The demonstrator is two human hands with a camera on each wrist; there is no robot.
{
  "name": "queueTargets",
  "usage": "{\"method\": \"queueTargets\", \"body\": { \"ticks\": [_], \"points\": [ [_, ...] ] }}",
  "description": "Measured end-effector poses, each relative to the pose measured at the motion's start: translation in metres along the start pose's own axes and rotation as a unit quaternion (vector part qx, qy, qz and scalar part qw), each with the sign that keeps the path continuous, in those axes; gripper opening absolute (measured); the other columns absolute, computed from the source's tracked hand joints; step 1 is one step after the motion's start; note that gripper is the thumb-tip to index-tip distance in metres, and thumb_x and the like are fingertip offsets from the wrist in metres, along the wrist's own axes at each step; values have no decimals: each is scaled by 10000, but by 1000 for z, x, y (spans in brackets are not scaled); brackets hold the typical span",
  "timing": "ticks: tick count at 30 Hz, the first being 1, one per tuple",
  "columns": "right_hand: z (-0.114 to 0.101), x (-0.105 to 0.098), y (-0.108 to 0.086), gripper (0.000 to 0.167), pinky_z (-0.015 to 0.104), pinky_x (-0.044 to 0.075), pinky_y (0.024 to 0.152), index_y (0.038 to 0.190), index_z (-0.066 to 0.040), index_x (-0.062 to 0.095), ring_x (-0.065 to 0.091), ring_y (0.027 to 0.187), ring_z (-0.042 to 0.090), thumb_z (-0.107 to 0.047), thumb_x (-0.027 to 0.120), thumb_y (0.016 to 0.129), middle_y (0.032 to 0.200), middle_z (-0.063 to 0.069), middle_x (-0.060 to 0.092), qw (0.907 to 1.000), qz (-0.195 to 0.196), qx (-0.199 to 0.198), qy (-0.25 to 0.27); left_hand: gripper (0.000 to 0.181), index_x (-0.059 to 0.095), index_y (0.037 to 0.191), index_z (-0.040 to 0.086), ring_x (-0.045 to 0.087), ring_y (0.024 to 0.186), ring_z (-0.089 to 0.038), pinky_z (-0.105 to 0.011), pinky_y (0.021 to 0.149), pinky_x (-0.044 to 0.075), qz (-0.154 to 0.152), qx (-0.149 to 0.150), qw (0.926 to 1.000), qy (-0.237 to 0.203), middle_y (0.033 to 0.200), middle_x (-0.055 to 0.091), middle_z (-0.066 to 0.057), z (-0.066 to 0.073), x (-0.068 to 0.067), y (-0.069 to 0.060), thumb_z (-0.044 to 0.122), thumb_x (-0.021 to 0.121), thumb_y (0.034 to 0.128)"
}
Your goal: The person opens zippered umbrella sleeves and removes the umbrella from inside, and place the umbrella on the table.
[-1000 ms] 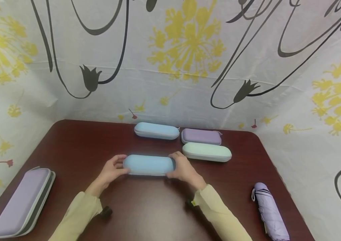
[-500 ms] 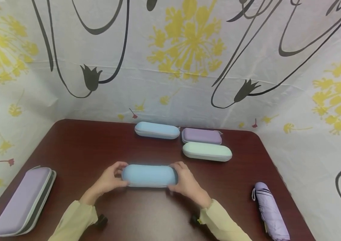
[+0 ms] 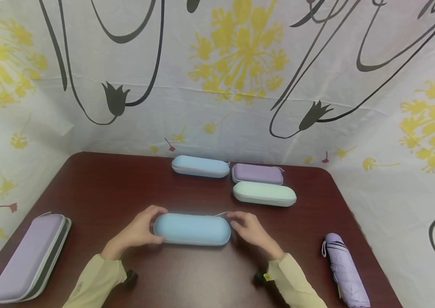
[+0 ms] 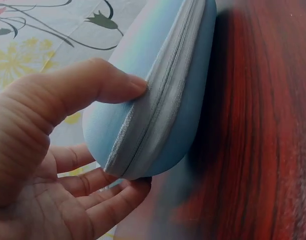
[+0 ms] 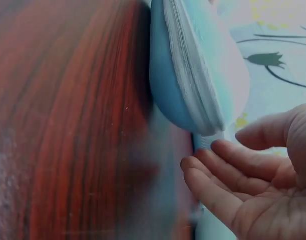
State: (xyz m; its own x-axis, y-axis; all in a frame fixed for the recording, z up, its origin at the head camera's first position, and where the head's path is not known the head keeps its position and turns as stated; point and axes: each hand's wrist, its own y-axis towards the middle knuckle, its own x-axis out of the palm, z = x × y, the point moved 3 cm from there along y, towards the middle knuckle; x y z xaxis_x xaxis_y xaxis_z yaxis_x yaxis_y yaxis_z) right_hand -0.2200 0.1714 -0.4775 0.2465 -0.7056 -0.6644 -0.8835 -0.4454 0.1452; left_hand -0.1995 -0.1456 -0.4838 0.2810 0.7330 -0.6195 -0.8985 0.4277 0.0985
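1. Nearest on the right, a folded purple umbrella [image 3: 344,271] with a wrist loop lies on the dark red-brown worktop [image 3: 183,273], its lower end running to the bottom of the head view.
2. Nearest on the left lies a large purple case [image 3: 29,261], set at a slant, with a dark band between its pale edges.
3. Between these, two pale yellow sleeves [image 3: 96,278] reach forward, a small dark object beside each wrist.
4. The left hand [image 3: 138,231] holds the left end of a blue case [image 3: 192,229], its thumb pressed near the grey zip and its fingers bent round the far side.
5. The right hand [image 3: 252,231] is just beside the case's other end, thumb and bent fingers moderately apart. Whether its fingertips touch the thin zip cord [image 3: 223,213] I cannot tell.
6. That blue case lies crosswise between the hands, around the middle of the worktop, closed.
7. Farther back and to the right lies a pale green case [image 3: 264,193].
8. Right behind it sits a small purple case [image 3: 257,174].
9. Left of that, near the back edge, lies a second blue case [image 3: 201,166].
10. Behind everything hangs a whitish cloth [image 3: 186,115] with yellow and grey flowers.
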Motion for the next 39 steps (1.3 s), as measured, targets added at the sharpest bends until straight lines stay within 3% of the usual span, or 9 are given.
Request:
{"method": "queueTargets", "body": {
  "ticks": [5, 8, 13, 15, 19, 25, 29, 34, 39],
  "points": [
    [5, 5, 13, 242, 381, 481, 871, 1081, 7, 672, 602, 1040, 234, 18, 530, 886, 1085, 113, 664, 9994, -327, 102, -90, 610, 536, 1141, 26, 533, 994, -234, -415, 822, 477, 166, 386, 9979, 495, 1105, 542, -63, 5, 1, 0, 95, 829, 610],
    [9, 8, 21, 233, 316, 506, 780, 1069, -4, 681, 615, 920, 188, -18, 517, 904, 1041, 96, 665, 9969, -642, 394, 225, 620, 535, 1136, 22, 536, 999, -225, -426, 836, 473, 239, 596, 9963, 570, 1102, 545, -55, 7, 2, 0, 67, 825, 590],
    [16, 10, 29, 228, 284, 493, 630, 1048, 6, 676, 566, 731, 127, -80, 505, 924, 960, 83, 641, 9768, -1241, 1279, 1191, 620, 533, 1136, 23, 540, 995, -231, -429, 829, 479, 262, 705, 9956, 568, 1104, 544, -61, 9, 3, -1, 60, 823, 589],
    [18, 10, 31, 216, 296, 490, 626, 1005, 16, 676, 554, 726, 125, -102, 511, 928, 919, 72, 632, 9695, -1398, 1415, 1431, 617, 532, 1137, 23, 541, 995, -232, -431, 829, 478, 256, 696, 9957, 564, 1107, 543, -62, 9, 4, -1, 64, 821, 593],
    [19, 8, 31, 210, 302, 490, 638, 950, 13, 685, 549, 760, 125, -136, 538, 928, 886, 41, 628, 9658, -1474, 1473, 1545, 620, 538, 1135, 24, 544, 986, -223, -429, 823, 481, 304, 678, 9957, 561, 1103, 551, -58, 9, 4, -1, 61, 824, 586],
    [19, 6, 32, 174, 309, 513, 671, 953, 14, 704, 580, 792, 132, -100, 581, 908, 949, 82, 660, 9711, -1307, 1315, 1501, 624, 544, 1134, 26, 547, 971, -219, -415, 818, 482, 337, 692, 9953, 591, 1093, 556, -53, 7, 3, -2, 73, 833, 583],
    [21, 5, 32, 176, 288, 499, 655, 983, -14, 706, 570, 760, 126, -112, 577, 914, 978, 60, 655, 9703, -1518, 1211, 1442, 633, 545, 1137, 23, 548, 968, -212, -405, 814, 486, 365, 708, 9951, 593, 1092, 558, -51, 6, 3, -1, 68, 831, 575],
    [22, 3, 32, 197, 271, 446, 597, 986, -52, 715, 524, 686, 134, -187, 593, 912, 853, 16, 616, 9664, -1817, 1268, 1306, 648, 546, 1138, 15, 547, 968, -193, -389, 814, 489, 401, 686, 9951, 592, 1092, 559, -47, 5, 3, -1, 62, 827, 556],
    [21, 3, 35, 183, 242, 408, 545, 970, -7, 698, 496, 663, 144, -132, 574, 920, 830, 15, 581, 9661, -1936, 1138, 1277, 655, 540, 1146, 23, 541, 975, -190, -386, 819, 488, 345, 596, 9957, 615, 1102, 554, -47, 6, 3, -1, 74, 825, 559]
  ]
}}
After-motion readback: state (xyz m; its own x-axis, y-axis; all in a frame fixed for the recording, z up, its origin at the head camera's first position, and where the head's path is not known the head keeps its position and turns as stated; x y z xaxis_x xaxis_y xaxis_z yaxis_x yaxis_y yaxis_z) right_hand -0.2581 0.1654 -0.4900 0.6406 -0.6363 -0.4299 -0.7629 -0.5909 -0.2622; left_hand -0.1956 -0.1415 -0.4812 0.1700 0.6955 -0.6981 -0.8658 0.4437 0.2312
